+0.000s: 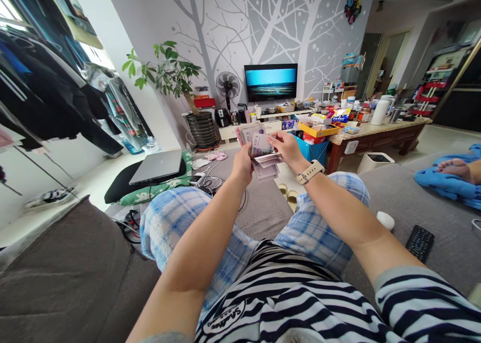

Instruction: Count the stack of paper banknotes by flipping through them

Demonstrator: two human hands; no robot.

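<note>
Above my lap I hold a fanned bundle of pale pink and purple paper slips, which look like banknotes (259, 141). My left hand (243, 163) is closed around the bundle's left side, with the thumb across the notes. At the upper right edge, my right hand (288, 148) pinches a note between thumb and fingers. Other notes hang lower, tilted below the fingers. A pale watch band (310, 172) circles my right wrist. Blue plaid trousers (180, 215) cover my spread knees beneath.
On the left, a closed laptop (157, 166) lies on a cushion, near cables (214, 181). A remote control (420, 243) and a white mouse (386, 220) rest on the sofa at right. Another person's foot (454, 167) shows beyond. A cluttered table (404, 131) stands ahead.
</note>
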